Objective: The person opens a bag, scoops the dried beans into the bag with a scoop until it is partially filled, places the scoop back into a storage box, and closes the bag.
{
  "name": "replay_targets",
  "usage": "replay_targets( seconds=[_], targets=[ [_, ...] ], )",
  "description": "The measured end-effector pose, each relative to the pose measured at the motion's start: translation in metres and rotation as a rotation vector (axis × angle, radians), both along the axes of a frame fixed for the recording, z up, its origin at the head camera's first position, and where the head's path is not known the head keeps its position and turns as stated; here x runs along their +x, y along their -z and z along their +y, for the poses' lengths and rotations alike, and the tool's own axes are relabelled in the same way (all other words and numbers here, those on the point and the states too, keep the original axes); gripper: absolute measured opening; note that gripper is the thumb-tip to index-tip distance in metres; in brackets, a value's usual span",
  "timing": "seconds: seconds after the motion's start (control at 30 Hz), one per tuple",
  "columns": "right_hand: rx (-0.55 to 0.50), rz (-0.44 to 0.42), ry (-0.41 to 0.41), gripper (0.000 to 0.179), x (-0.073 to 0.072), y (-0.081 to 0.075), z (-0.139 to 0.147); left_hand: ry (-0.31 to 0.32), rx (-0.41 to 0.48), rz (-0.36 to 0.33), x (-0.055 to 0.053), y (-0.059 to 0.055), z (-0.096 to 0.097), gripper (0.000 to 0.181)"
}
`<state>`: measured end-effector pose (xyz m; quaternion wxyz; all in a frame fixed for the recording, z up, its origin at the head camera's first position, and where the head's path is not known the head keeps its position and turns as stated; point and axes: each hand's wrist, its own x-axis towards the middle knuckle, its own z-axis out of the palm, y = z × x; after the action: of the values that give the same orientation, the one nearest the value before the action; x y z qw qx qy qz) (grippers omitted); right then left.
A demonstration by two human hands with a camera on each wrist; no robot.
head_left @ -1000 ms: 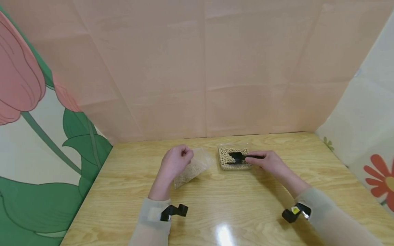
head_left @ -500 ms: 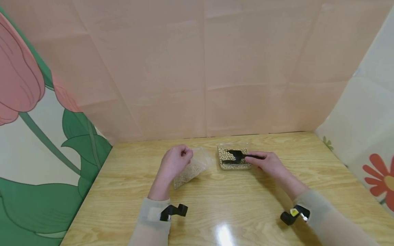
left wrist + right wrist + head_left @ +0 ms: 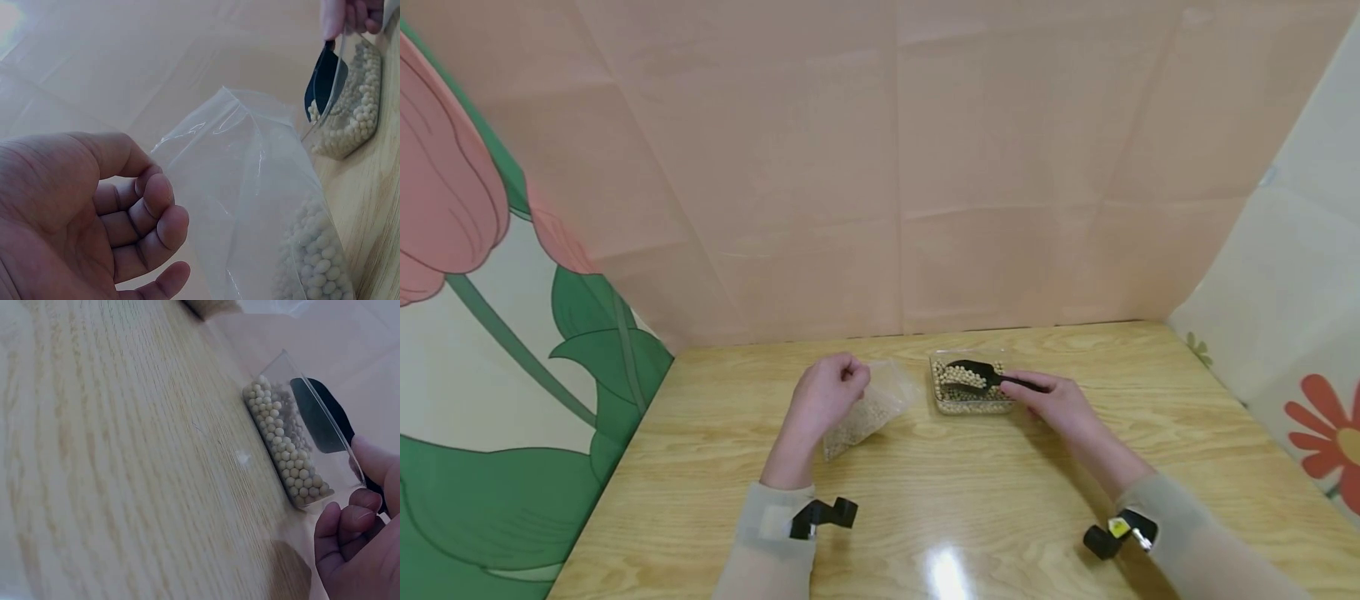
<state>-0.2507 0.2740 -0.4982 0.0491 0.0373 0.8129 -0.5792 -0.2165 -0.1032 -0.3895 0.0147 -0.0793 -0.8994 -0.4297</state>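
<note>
Here, furthest left, we see the left hand (image 3: 831, 390), its curled fingers pinching the upper edge of a clear plastic bag (image 3: 891, 398) partly filled with small, round, cream-coloured beads (image 3: 319, 259). Just right of it, on the pale wood-grain table (image 3: 880, 517), we find a clear rectangular plastic tub (image 3: 976, 404) holding similar beads. At its mouth is a bead-laden black scoop (image 3: 992, 377), its handle gripped by our right hand (image 3: 1060, 402).

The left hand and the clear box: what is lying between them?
Head view: a plastic bag of pale beads, then a narrow strip of bare table.
</note>
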Motion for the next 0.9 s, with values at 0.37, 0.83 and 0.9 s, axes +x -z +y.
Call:
replay_targets(
  seconds=[0.37,0.83,0.9],
  targets=[
    [-0.078,0.034,0.028,0.068,0.007,0.001,0.001,-0.002,-0.013,0.012,-0.001,0.0,-0.001,0.025],
    [-0.124,0.04,0.02,0.066,0.019,-0.017,0.005,-0.003,-0.018,0.014,-0.001,0.0,0.0,0.025],
    [-0.136,0.046,0.015,0.065,0.02,-0.019,0.005,-0.003,-0.018,0.016,-0.001,0.0,0.0,0.025]
  ],
)
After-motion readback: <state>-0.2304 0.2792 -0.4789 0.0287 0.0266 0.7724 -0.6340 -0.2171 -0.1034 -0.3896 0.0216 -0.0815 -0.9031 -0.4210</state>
